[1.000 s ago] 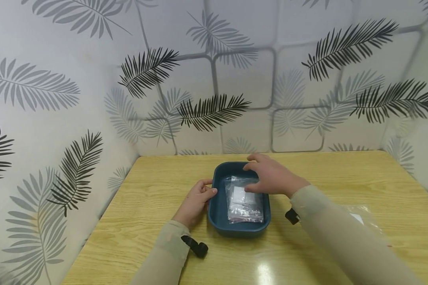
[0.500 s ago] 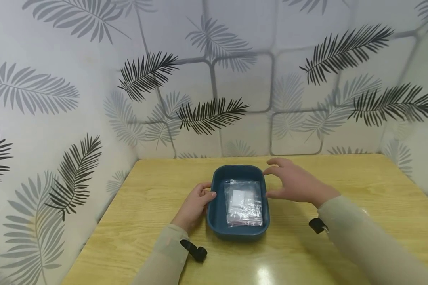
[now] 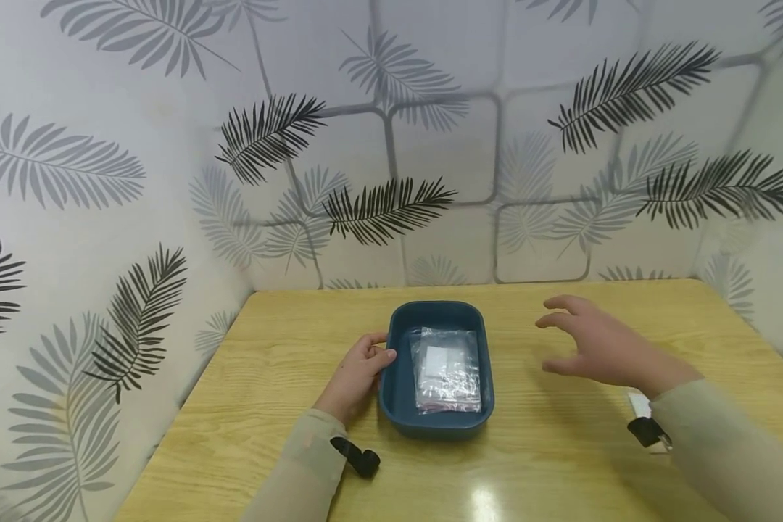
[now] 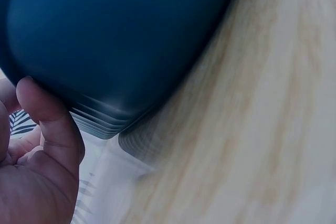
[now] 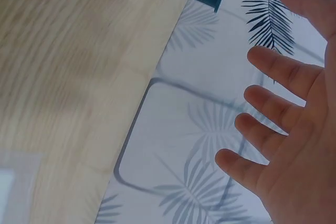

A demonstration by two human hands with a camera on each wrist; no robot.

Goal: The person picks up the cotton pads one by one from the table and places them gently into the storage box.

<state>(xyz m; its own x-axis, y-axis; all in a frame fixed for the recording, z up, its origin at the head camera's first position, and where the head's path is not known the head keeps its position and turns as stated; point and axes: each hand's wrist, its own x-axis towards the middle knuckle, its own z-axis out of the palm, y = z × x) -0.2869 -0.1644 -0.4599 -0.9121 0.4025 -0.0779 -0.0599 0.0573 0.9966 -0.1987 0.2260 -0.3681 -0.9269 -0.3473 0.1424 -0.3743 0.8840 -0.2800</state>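
Observation:
A dark blue rectangular plastic bin (image 3: 394, 406) stands on the table, with a small stack of clear zip bags (image 3: 453, 373) lying flat inside it; a white rectangle shows in the top one. My left hand (image 3: 357, 373) holds the bin by its left side, the thumb at the rim, as the left wrist view shows the bin (image 4: 121, 30) close up. To the right of the bin, my right hand (image 3: 603, 344) hovers above the table with nothing in it. Its fingers are spread and slightly bent in the right wrist view, well apart from the bin.
Partly hidden under my right wrist lies another clear bag with a white piece (image 3: 639, 406); its edge (image 5: 23, 182) also shows in the right wrist view. The wooden table (image 3: 287, 326) meets a leaf-patterned wall (image 3: 444, 239) at the back and left.
My right hand has moved from over the bin rightward, away from it, fingers still spread. The left hand stays at the bin's left side, and the bags inside lie as before.

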